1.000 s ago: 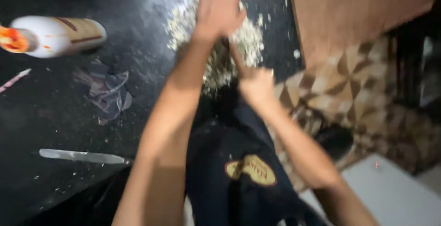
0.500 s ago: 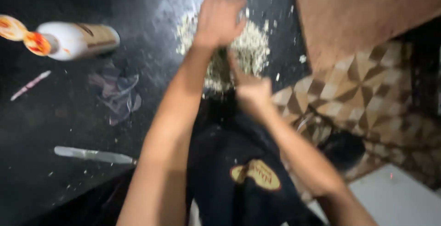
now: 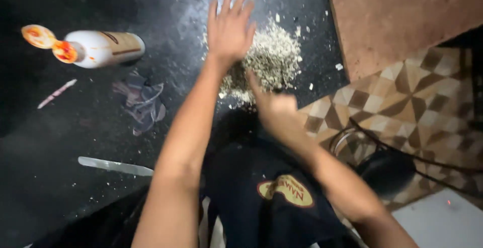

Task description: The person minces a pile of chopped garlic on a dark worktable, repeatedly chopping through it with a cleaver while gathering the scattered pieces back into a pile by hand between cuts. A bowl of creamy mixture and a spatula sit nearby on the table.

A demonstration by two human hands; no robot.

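— Looking down at the dark surface (image 3: 100,187), what is the left hand (image 3: 229,29) doing?

— It is lying flat and open, fingers spread, palm down on the far left side of the pile of pale chopped bits (image 3: 274,56), near the surface's right edge. It is grasping nothing. A second ago it was sitting further over the heap; now it is resting more to the left of it, so more of the pile is showing.

— And the right hand (image 3: 274,109)?

— It is coming in at the pile's near edge, a finger pointing into the bits. It has stayed close to that near edge all along. It is blurring, so I cannot tell whether it is curled shut or loose.

— So the heap is being pressed together?

— It is looking tighter between the two hands, as I judge it.

— What else is lying there?

— A white bottle with an orange cap (image 3: 95,49) is lying on its side toward the left edge, a crumpled cloth (image 3: 143,102) just near it, a knife (image 3: 113,166) nearer the front edge.

— Anything hard to make out?

— What the bits are, and a dark rounded thing cut off at the far edge.
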